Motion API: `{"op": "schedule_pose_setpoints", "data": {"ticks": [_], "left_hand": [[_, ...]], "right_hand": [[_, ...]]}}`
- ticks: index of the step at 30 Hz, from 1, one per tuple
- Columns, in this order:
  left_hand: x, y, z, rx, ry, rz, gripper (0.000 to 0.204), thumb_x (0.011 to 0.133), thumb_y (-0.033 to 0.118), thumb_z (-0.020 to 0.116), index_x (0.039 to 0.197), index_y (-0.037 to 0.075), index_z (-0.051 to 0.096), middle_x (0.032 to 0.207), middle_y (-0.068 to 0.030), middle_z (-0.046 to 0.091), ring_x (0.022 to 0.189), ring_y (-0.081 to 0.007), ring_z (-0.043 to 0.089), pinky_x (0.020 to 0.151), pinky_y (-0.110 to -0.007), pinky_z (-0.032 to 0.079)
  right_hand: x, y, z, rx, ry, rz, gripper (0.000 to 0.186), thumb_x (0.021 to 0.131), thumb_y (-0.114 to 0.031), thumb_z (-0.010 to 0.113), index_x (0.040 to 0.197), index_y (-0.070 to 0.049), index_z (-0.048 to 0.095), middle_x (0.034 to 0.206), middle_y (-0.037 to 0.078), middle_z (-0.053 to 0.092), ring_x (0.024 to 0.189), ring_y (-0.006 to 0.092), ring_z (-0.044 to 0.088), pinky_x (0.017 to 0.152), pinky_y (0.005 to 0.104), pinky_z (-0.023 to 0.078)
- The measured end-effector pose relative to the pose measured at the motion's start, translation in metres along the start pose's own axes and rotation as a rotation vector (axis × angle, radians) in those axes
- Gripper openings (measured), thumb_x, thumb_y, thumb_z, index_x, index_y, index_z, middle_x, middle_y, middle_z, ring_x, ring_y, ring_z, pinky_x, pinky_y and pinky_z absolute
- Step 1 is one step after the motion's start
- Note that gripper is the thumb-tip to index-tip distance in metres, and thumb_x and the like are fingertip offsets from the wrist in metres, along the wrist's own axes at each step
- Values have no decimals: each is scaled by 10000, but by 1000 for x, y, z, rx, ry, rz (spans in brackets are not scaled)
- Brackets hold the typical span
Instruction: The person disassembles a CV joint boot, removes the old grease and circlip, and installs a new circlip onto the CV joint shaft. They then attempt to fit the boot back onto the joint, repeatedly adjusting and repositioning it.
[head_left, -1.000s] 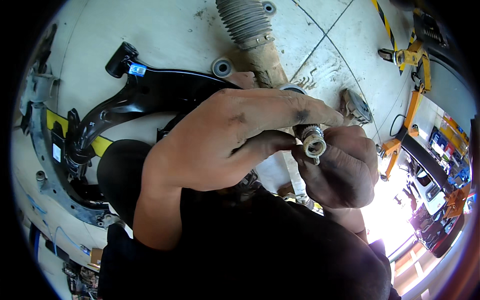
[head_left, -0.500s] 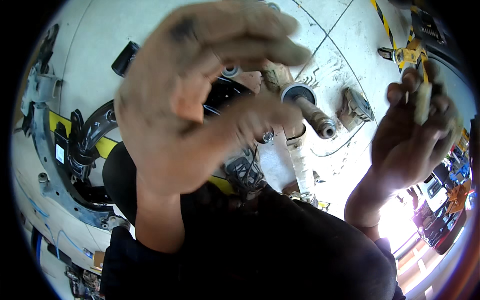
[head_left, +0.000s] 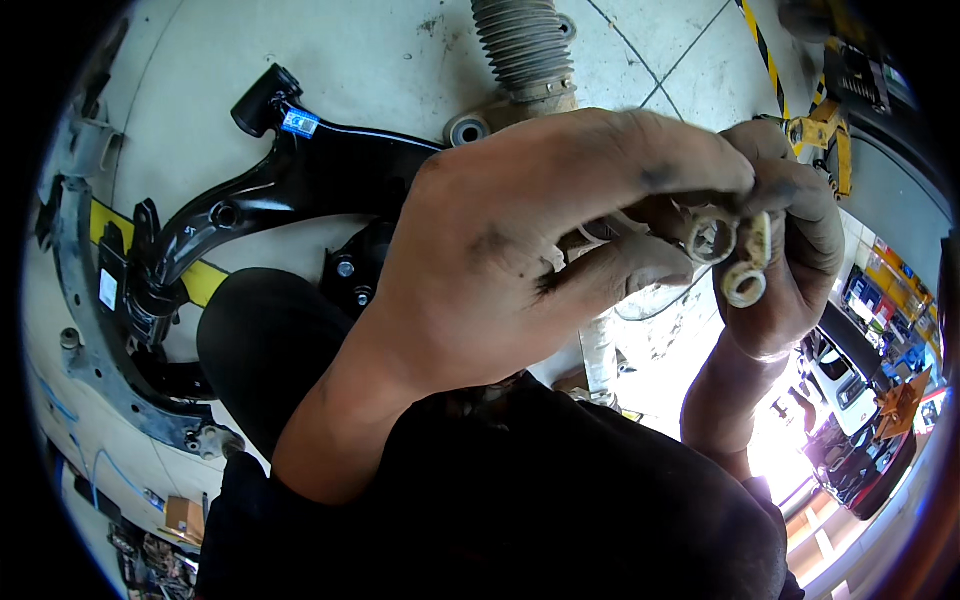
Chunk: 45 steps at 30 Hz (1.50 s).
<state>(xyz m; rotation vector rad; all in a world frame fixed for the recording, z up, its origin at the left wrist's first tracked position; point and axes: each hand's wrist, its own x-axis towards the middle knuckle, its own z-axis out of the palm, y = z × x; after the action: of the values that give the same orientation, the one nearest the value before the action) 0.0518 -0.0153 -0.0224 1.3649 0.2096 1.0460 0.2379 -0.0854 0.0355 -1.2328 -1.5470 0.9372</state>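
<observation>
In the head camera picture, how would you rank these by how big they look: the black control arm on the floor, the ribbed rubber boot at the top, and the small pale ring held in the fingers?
1. Black control arm, largest.
2. Ribbed rubber boot.
3. Pale ring in the right hand, smallest, even though it sits nearest the camera.

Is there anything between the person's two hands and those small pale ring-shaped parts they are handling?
Nothing visible does. The left hand pinches one pale ring at its fingertips, and the right hand holds a second pale ring right beside it. Both rings sit directly in the fingers, raised above the black control arm on the floor.
</observation>
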Motion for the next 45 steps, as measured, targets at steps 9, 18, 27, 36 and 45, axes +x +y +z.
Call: {"op": "schedule_pose_setpoints", "data": {"ticks": [9, 18, 27, 36, 45], "left_hand": [[-1, 9, -4, 141, -23, -105, 465, 783, -96, 701, 1228, -114, 568, 1094, -230, 666, 957, -228, 688, 814, -285, 569], [-3, 9, -3, 270, 69, 24, 372, 775, -66, 698, 1145, -51, 669, 985, -174, 693, 849, -176, 665, 716, -266, 533], [-1, 8, -3, 245, 87, 45, 359, 785, -67, 687, 1141, -28, 687, 890, -130, 693, 728, -101, 632, 612, -203, 482], [-4, 3, -3, 180, 60, 115, 421, 742, -89, 710, 1157, -30, 680, 880, -140, 706, 711, -134, 670, 692, -255, 544], [-6, 11, -8, 242, -32, -82, 353, 734, -120, 688, 1073, -27, 711, 888, -148, 719, 752, -163, 693, 744, -294, 561]], "right_hand": [[2, -13, 15, 47, 123, 101, 137, 908, 5, 600, 1007, 99, 607, 1031, 220, 645, 939, 244, 646, 820, 329, 522], [8, -18, 17, -42, 112, 94, 98, 833, 63, 670, 927, 79, 648, 921, 197, 681, 910, 263, 652, 800, 358, 521], [11, -23, 27, 98, 209, 211, 96, 820, 87, 657, 915, 80, 638, 915, 196, 671, 867, 230, 652, 761, 323, 525], [6, -31, 21, -33, 159, 168, 106, 782, 106, 650, 884, 81, 635, 899, 195, 658, 829, 234, 635, 733, 323, 510], [-12, -22, 12, -94, 76, 178, 247, 776, -26, 767, 962, 95, 660, 976, 213, 669, 918, 282, 653, 814, 376, 516]]}}
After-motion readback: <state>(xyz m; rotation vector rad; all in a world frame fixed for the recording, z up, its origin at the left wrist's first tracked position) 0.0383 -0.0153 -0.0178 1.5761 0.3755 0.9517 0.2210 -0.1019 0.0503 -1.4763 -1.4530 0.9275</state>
